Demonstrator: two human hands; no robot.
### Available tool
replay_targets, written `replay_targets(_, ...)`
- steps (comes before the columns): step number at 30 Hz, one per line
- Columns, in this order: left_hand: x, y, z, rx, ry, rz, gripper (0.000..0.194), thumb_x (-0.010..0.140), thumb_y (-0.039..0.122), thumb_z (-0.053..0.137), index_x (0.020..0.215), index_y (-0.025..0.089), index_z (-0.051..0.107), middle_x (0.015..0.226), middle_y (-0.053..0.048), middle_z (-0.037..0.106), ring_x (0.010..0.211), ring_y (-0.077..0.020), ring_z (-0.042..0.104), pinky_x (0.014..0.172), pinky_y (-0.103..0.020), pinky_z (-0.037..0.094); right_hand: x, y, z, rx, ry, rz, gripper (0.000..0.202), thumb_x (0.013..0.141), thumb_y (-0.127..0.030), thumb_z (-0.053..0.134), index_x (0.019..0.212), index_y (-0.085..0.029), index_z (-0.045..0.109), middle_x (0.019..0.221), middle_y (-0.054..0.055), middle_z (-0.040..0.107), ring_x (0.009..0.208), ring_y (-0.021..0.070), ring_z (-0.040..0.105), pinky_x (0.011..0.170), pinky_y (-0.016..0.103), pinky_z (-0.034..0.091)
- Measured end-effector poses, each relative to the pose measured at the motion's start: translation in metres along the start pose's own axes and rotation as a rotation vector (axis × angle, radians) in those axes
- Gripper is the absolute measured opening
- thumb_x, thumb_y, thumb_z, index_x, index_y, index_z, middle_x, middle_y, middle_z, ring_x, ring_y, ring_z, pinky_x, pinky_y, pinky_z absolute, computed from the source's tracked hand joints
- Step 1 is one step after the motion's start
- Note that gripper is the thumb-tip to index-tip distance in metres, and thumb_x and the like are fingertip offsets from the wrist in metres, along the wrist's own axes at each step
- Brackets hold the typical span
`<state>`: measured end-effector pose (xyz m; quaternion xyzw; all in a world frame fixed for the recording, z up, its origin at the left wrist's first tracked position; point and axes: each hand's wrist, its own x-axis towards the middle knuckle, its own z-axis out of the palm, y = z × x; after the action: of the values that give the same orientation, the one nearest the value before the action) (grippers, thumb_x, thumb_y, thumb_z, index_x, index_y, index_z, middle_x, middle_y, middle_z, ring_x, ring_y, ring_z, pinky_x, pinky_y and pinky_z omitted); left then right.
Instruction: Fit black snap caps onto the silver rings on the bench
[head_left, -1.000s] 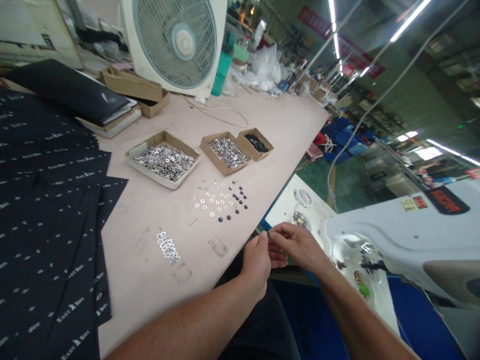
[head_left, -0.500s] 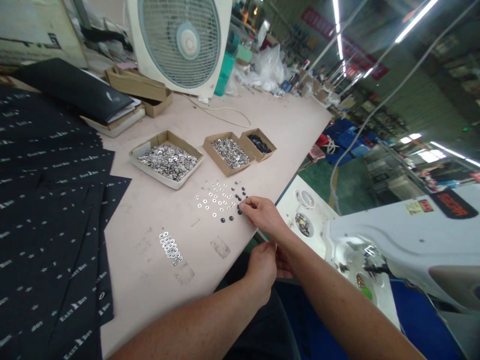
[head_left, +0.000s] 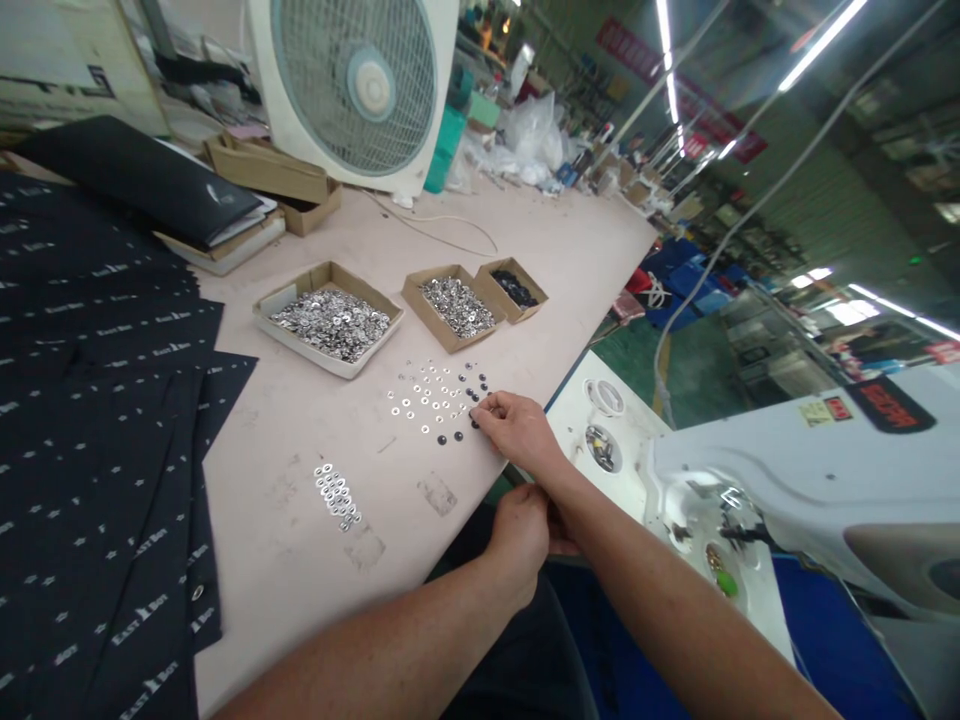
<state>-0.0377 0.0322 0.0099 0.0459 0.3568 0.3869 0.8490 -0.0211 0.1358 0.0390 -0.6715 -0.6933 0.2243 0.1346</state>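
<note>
Head view: black printed sheets (head_left: pixel 97 420) overlapping table (head_left: pixel 300 430) at left; bare tabletop beyond. Loose eyelets (head_left: pixel 439 400) near table edge. Left hand (head_left: pixel 525 535) curled below edge, contents hidden. Right hand (head_left: pixel 517 428) fingertips pinched together among dark eyelets.

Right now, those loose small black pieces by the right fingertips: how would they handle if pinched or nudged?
Probably fiddly. The black pieces look tiny and rounded beside the right hand, so likely light and quick to skid or roll on the smooth table. They lie spaced apart among silver rings, so a nudge may scatter neighbours. Likely rigid, not floppy.
</note>
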Motion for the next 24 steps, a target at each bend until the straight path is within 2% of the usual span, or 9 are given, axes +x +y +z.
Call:
replay_targets(6,0.002,-0.002,-0.001,0.005,-0.012,-0.019,0.025,0.093,0.028,0.043,0.083,0.013,0.061,0.066,-0.007,0.059,0.054,-0.0178,0.057,0.049,-0.030,0.054,-0.001,0.005,0.002,-0.044,0.024,-0.076,0.019,0.086,-0.032,0.061,0.078,-0.020,0.073,0.064,-0.001,0.065,0.058,0.0123,0.054,0.057,0.024,0.036)
replay_targets(14,0.000,0.000,0.001,0.038,-0.016,-0.026,0.026,0.092,0.028,0.044,0.091,0.012,0.064,0.073,-0.009,0.062,0.060,-0.0193,0.059,0.051,-0.031,0.056,-0.006,0.005,0.000,-0.063,0.053,-0.079,0.015,0.083,-0.034,0.065,0.082,-0.022,0.074,0.068,-0.001,0.067,0.062,0.0131,0.056,0.058,0.024,0.037)
replay_targets(20,-0.006,0.003,0.002,0.046,-0.028,-0.036,0.031,0.094,0.031,0.041,0.098,0.013,0.066,0.072,-0.009,0.063,0.059,-0.0204,0.060,0.050,-0.031,0.055,-0.011,0.007,0.000,-0.083,0.011,-0.093,0.011,0.081,-0.031,0.066,0.082,-0.021,0.073,0.073,-0.001,0.068,0.065,0.0135,0.058,0.059,0.024,0.038)
replay_targets(24,-0.009,0.007,0.004,0.058,-0.045,-0.040,0.032,0.095,0.032,0.041,0.095,0.012,0.066,0.070,-0.009,0.062,0.059,-0.0197,0.060,0.051,-0.029,0.053,-0.012,0.006,-0.003,-0.090,-0.025,-0.106,0.011,0.082,-0.027,0.064,0.080,-0.020,0.072,0.074,0.000,0.069,0.066,0.0134,0.058,0.060,0.024,0.039)
